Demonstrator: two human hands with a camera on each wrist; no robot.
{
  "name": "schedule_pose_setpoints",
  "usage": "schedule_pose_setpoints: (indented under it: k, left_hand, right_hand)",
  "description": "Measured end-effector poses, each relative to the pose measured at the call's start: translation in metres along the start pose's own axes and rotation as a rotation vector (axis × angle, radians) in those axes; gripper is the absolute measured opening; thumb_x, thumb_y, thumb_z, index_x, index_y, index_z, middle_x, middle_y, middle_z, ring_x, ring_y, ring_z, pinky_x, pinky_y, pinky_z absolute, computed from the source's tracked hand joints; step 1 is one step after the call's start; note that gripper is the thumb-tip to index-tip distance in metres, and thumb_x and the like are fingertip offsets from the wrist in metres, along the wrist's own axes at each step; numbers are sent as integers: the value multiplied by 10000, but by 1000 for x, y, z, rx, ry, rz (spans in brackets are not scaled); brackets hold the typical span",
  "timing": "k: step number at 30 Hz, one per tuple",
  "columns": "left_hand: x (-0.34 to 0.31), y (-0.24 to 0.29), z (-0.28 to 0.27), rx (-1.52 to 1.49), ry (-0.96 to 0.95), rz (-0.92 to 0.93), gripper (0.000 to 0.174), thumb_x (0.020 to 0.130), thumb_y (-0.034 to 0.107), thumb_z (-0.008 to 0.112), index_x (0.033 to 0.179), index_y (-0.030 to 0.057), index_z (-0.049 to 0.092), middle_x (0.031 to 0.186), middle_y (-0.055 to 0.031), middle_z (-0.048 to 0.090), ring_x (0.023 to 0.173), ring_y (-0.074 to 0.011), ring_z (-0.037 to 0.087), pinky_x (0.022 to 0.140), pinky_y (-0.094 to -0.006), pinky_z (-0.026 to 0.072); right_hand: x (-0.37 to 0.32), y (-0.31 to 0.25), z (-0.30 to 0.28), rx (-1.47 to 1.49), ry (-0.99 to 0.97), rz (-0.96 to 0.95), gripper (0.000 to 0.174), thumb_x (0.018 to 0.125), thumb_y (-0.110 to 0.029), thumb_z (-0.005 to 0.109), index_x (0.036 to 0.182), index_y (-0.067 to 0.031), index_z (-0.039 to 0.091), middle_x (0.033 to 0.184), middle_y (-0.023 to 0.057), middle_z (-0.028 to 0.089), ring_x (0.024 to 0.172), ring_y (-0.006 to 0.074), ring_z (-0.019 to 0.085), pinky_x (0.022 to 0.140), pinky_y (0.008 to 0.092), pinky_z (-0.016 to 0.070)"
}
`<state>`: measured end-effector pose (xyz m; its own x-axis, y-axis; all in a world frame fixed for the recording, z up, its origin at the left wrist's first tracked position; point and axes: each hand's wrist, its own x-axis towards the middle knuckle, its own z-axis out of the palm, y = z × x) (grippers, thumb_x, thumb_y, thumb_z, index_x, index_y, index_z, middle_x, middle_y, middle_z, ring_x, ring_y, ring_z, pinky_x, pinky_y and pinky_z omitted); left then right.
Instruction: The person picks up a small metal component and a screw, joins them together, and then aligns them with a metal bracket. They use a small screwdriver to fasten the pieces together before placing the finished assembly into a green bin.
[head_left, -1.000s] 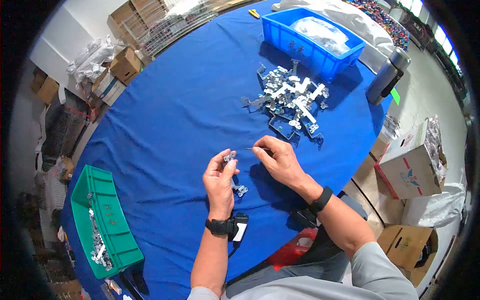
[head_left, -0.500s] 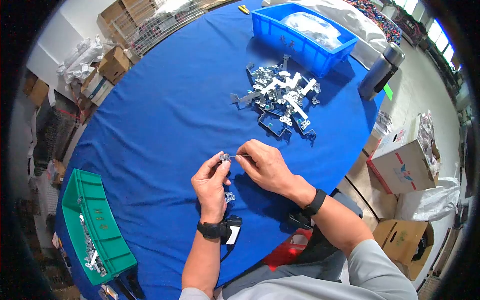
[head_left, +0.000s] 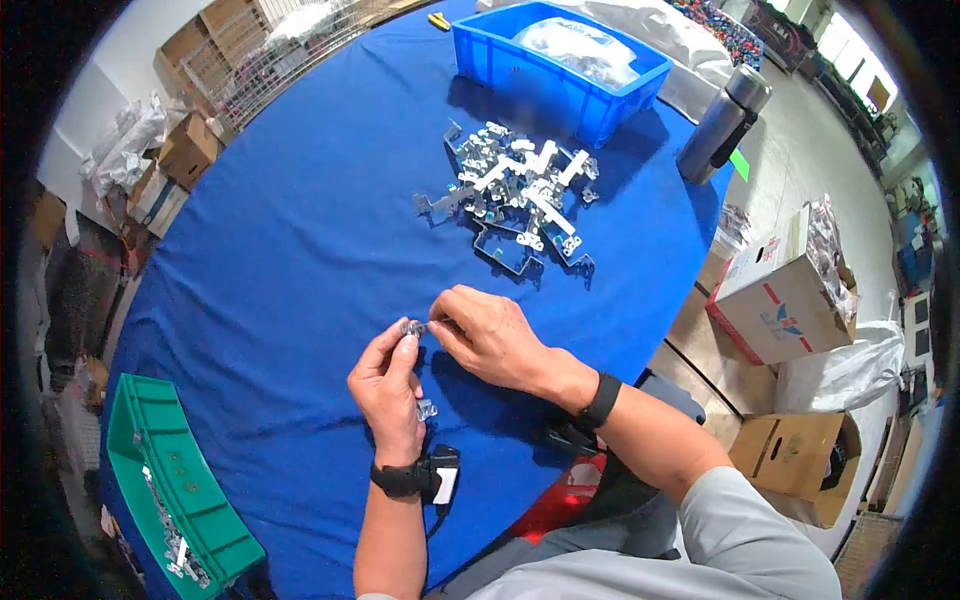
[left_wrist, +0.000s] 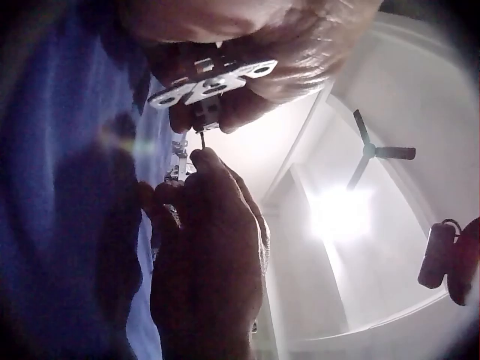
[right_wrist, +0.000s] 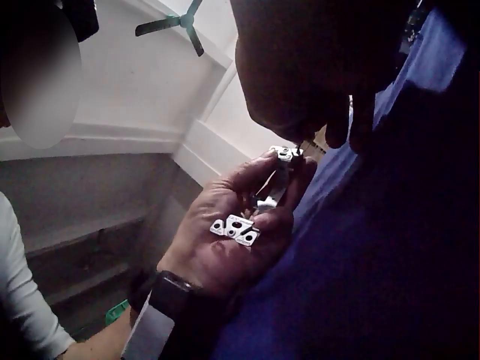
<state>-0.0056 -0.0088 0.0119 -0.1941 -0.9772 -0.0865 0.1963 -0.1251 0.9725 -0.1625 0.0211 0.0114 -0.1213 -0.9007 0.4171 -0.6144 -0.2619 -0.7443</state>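
Near the front of the blue-covered table, the left hand (head_left: 389, 392) grips a small metal bracket (head_left: 427, 409); the bracket's upper end shows between thumb and fingertips. In the right wrist view the bracket (right_wrist: 235, 230) lies across the palm of the left hand (right_wrist: 206, 244), with its holed plate facing out. The right hand (head_left: 497, 338) pinches a thin pin-like piece against the bracket's upper end. From the left wrist view, the thin piece (left_wrist: 202, 139) runs from the right hand's (left_wrist: 210, 255) fingertips to the bracket (left_wrist: 214, 84).
A pile of metal brackets (head_left: 520, 190) lies farther back on the table (head_left: 270, 250). Behind it stands a blue bin (head_left: 600, 105) holding plastic bags, with a steel flask (head_left: 722, 125) to its right. A green bin (head_left: 185, 490) with metal parts is at the front left.
The right hand has come in to the left hand, and the thin piece now meets the bracket's upper end. The head view has shifted, so the table items appear farther left.
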Motion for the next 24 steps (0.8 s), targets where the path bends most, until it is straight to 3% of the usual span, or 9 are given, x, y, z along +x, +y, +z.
schedule_pose_setpoints:
  k: [5, 7, 15, 20, 24]
  left_hand:
    - [2, 1, 0, -28, 20, 4, 192, 905, 34, 669, 1082, -37, 692, 921, -77, 726, 522, -8, 498, 416, -166, 355]
    - [2, 0, -1, -62, 3, -6, 188, 906, 30, 668, 1078, -41, 689, 927, -90, 731, 515, -5, 496, 410, -163, 350]
    - [1, -2, -1, -47, -16, 20, 156, 904, 37, 676, 1045, -27, 697, 926, -94, 734, 494, 2, 472, 401, -159, 333]
    - [-2, -2, 4, -67, 10, 14, 154, 895, 21, 681, 1041, -22, 704, 913, -65, 715, 602, -31, 551, 473, -168, 411]
    - [1, -7, 7, -77, 52, 56, 157, 891, 10, 676, 1045, -4, 708, 945, -75, 731, 631, -59, 589, 519, -186, 455]
  right_hand:
    - [0, -1, 0, -6, -7, -3, 136, 908, -170, 615, 903, -41, 573, 788, 138, 584, 713, 356, 612, 605, 456, 482]
    - [1, 0, 0, -25, -17, 12, 124, 902, -132, 642, 916, -20, 588, 804, 139, 601, 717, 320, 624, 617, 412, 487]
    - [-5, 0, 0, -16, 6, 13, 132, 907, -147, 632, 912, -29, 573, 806, 145, 599, 736, 343, 625, 620, 438, 488]
    - [-4, 0, -5, -12, -11, -17, 128, 907, -142, 625, 929, -37, 555, 816, 153, 594, 742, 365, 619, 624, 459, 491]
    - [-4, -3, -4, -4, 8, -17, 122, 887, -99, 662, 919, -17, 578, 802, 150, 601, 706, 337, 628, 603, 417, 494]
